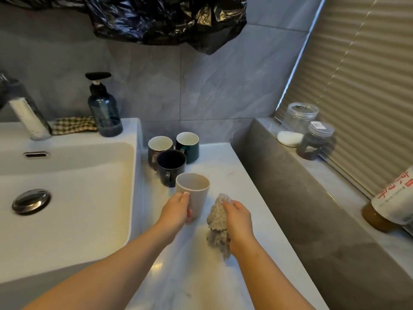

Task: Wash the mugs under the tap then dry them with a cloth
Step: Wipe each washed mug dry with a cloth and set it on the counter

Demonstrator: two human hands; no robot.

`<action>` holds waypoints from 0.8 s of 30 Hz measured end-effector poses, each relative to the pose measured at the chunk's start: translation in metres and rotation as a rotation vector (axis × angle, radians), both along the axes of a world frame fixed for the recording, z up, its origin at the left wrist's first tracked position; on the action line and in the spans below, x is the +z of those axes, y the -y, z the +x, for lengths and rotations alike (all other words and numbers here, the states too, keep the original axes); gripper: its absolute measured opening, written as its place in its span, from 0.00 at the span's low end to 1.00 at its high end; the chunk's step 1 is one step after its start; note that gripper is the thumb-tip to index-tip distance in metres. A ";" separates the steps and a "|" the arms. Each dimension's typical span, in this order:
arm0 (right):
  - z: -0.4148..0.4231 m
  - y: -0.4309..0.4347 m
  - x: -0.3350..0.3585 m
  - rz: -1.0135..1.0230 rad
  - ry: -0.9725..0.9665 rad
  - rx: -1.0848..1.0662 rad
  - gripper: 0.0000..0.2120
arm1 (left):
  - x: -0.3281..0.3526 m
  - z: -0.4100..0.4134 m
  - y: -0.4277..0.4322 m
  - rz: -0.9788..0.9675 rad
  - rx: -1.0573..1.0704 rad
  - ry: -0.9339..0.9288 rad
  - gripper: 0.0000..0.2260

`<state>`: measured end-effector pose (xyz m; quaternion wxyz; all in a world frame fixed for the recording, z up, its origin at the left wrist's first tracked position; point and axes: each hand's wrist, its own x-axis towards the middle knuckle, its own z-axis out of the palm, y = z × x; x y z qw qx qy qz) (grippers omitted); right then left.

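Observation:
My left hand grips a beige handleless cup that stands upright on the white counter. Just right of it, my right hand holds a bunched grey waffle cloth whose lower end hangs down to the counter. Behind the cup stand three mugs: a black one, a brown one with a white inside and a dark green one with a white inside. The tap rises at the far left above the white basin; no water runs from it.
A blue soap pump bottle and a checked cloth sit on the basin's back rim. A raised grey ledge on the right carries two clear jars, a white soap and a bottle. Black plastic hangs overhead.

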<state>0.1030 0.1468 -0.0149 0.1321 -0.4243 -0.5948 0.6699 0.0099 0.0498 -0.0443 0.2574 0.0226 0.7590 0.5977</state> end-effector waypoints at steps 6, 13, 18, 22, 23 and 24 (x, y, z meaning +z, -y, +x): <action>-0.014 0.020 0.024 0.065 -0.118 -0.005 0.09 | 0.033 -0.007 0.021 0.156 0.099 0.051 0.15; -0.039 0.052 0.059 0.098 -0.266 0.080 0.09 | 0.092 -0.025 0.074 0.193 0.153 -0.083 0.15; -0.067 0.101 0.069 0.014 -0.332 0.182 0.11 | 0.109 -0.038 0.130 0.165 0.238 -0.154 0.15; -0.090 0.143 0.058 -0.052 -0.322 0.243 0.10 | 0.103 -0.053 0.179 0.135 0.325 -0.147 0.14; -0.096 0.153 0.055 -0.068 -0.320 0.264 0.10 | 0.100 -0.056 0.190 0.121 0.335 -0.147 0.14; -0.101 0.163 0.051 -0.090 -0.313 0.289 0.10 | 0.095 -0.059 0.202 0.105 0.337 -0.158 0.15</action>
